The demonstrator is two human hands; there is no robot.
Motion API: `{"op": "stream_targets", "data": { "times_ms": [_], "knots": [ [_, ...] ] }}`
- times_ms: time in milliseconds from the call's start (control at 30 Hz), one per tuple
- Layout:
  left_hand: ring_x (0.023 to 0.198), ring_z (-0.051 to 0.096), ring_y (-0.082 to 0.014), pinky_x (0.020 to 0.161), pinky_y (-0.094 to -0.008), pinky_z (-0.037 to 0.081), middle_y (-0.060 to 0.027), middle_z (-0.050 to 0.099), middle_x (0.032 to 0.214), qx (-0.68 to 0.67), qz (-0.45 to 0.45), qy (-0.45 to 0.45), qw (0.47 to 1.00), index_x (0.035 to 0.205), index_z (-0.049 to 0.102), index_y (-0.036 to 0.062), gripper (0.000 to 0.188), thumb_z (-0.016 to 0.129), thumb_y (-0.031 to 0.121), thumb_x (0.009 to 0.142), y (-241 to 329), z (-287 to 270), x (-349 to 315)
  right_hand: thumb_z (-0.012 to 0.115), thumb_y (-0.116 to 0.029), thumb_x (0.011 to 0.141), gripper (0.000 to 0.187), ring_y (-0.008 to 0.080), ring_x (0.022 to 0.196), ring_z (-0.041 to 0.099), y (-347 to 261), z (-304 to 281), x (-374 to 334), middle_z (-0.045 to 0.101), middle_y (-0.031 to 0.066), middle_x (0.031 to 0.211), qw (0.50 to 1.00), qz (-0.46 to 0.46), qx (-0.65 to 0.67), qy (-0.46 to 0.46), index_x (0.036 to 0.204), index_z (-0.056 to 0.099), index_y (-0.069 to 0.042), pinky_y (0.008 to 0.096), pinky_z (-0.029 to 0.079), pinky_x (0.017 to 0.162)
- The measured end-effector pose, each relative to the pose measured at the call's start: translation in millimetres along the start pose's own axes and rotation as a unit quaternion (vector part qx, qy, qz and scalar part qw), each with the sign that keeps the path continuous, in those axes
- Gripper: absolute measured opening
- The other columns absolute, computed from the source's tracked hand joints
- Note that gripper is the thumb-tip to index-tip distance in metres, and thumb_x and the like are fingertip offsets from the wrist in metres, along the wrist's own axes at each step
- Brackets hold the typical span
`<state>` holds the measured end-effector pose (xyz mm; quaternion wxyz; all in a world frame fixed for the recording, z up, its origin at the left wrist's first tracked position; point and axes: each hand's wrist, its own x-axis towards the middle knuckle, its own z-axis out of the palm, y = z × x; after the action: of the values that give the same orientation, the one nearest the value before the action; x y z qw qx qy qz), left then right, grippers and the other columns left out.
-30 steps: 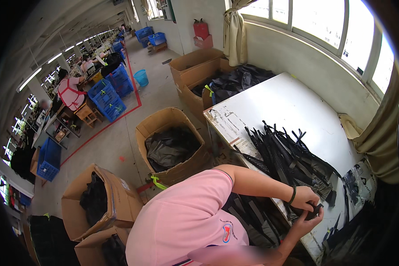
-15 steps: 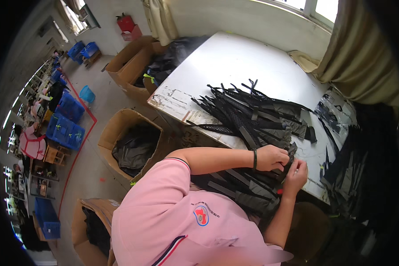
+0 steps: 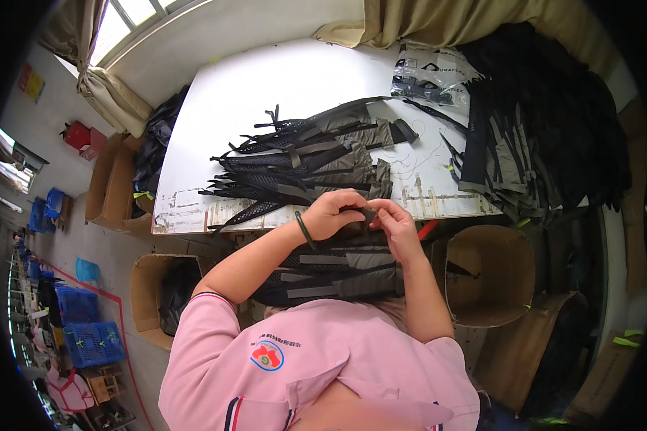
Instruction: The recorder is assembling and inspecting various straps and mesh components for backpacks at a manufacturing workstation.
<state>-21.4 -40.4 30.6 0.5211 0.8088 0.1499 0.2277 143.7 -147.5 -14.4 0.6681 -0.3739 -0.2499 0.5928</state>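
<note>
My left hand (image 3: 336,214), with a dark bangle on its wrist, pinches a small edge of a dark grey fabric piece (image 3: 367,213) at the table's front edge. Close beside it, my right hand (image 3: 397,228) has its thumb and fingers closed on the same edge. Most of the held piece is hidden by the hands. Just beyond them, a heap of black mesh and grey fabric strips (image 3: 302,154) lies on the white table (image 3: 266,79). More black and grey strips (image 3: 331,273) lie across my lap, below my forearms.
A large pile of black and grey pieces (image 3: 510,144) covers the table's right end, beside a clear plastic bag (image 3: 431,75). Cardboard boxes stand at my left (image 3: 145,302) and right (image 3: 490,280). Blue crates (image 3: 93,343) line the floor at far left.
The view has swung round, so the table now lies straight ahead and the right-hand pile and box show. Both hands remain together on the fabric edge, with slightly different finger positions.
</note>
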Motion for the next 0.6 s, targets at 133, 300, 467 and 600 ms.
{"op": "stream_targets", "data": {
  "times_ms": [133, 300, 467, 600],
  "knots": [
    [0.081, 0.054, -0.0132, 0.072, -0.0256, 0.043, -0.0032, 0.054, 0.085, -0.046, 0.003, -0.039, 0.998, 0.097, 0.064, 0.0009, 0.019, 0.057, -0.008, 0.082, 0, -15, 5, 0.057, -0.008, 0.091, 0.012, 0.0114, 0.09, 0.058, 3, -2, -5, 0.062, 0.0015, 0.098, 0.983, 0.089, -0.066, -0.147, 0.101, 0.061, -0.004, 0.0267, 0.045, 0.082],
    [0.086, 0.054, -0.01, 0.078, -0.0234, 0.043, -0.002, 0.057, 0.087, -0.063, -0.006, -0.005, 0.998, 0.098, 0.064, 0.0021, 0.019, 0.053, -0.007, 0.085, 2, -20, 9, 0.059, -0.002, 0.086, 0.011, 0.0117, 0.08, 0.058, 3, 6, -4, 0.062, 0.0016, 0.092, 0.992, 0.028, 0.03, -0.119, 0.097, 0.058, -0.004, 0.0272, 0.048, 0.076],
    [0.087, 0.054, -0.0073, 0.079, -0.0238, 0.044, -0.0014, 0.06, 0.091, -0.116, -0.088, -0.078, 0.986, 0.101, 0.062, 0.001, 0.015, 0.058, 0.003, 0.087, 7, -16, 7, 0.058, 0.0, 0.086, 0.009, 0.0113, 0.065, 0.056, 18, 9, 0, 0.059, 0.0006, 0.083, 0.993, -0.058, -0.105, 0.012, 0.092, 0.053, -0.004, 0.0262, 0.049, 0.063],
    [0.079, 0.058, -0.0098, 0.073, -0.028, 0.047, -0.0066, 0.067, 0.088, 0.149, -0.116, -0.025, 0.982, 0.102, 0.062, -0.0022, 0.029, 0.068, 0.019, 0.083, 10, -15, 13, 0.056, -0.003, 0.089, 0.008, 0.0038, 0.062, 0.049, 12, 6, 0, 0.052, -0.0009, 0.073, 0.925, -0.174, -0.315, 0.122, 0.094, 0.051, -0.005, 0.0205, 0.041, 0.055]
  ]
}}
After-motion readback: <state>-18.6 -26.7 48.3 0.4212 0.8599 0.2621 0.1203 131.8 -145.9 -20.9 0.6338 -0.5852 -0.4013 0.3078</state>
